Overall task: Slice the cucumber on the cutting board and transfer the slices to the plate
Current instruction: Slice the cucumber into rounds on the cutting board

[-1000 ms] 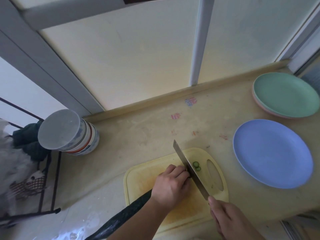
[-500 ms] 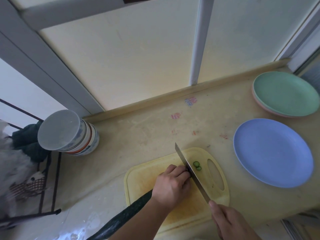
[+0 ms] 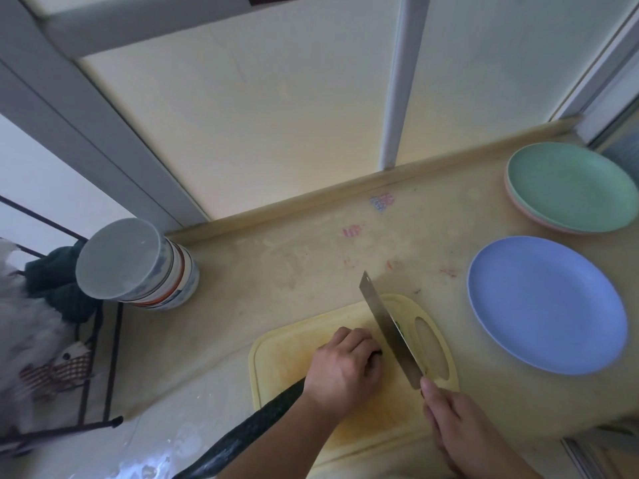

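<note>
A long dark green cucumber runs from the lower left up onto the yellow cutting board. My left hand grips its cut end, fingers curled over it. My right hand holds the handle of a steel knife, whose blade stands just right of my left fingers, tip toward the wall. The blade hides most of the cut slices; only a green sliver shows at its right side. An empty blue plate lies to the right of the board.
A green plate stacked on a pink one sits at the back right. A stack of upturned bowls stands at the counter's left end, beside a black wire rack with cloths. The wall ledge runs behind.
The knife blade has shifted slightly right and now covers the two slices that showed beside it. My left hand stays on the cucumber.
</note>
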A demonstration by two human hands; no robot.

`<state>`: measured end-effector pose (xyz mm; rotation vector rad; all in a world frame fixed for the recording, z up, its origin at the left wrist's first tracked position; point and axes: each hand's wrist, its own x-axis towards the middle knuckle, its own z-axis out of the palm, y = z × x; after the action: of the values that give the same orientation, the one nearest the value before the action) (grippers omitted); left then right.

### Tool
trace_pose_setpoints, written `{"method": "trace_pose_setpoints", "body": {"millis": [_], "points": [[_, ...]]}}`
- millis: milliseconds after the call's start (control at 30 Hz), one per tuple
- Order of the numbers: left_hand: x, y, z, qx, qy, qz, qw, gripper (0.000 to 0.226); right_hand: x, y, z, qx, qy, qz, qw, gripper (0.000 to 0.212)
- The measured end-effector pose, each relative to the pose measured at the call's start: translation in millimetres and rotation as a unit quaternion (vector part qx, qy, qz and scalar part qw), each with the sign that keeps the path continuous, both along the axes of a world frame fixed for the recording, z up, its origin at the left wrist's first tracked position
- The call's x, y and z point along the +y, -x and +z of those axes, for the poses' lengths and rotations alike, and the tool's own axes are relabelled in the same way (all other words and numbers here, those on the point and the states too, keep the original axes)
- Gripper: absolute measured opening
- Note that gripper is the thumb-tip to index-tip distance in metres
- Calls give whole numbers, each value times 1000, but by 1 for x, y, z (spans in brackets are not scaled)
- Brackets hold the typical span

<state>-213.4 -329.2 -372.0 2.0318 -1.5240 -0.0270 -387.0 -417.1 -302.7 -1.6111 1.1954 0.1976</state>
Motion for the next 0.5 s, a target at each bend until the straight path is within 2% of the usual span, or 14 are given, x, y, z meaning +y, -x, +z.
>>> {"method": "trace_pose_setpoints", "body": {"millis": [500], "points": [[1, -2, -5, -10, -21, -10, 1000, 7, 23, 10, 22, -12, 18, -32, 999, 48]]}}
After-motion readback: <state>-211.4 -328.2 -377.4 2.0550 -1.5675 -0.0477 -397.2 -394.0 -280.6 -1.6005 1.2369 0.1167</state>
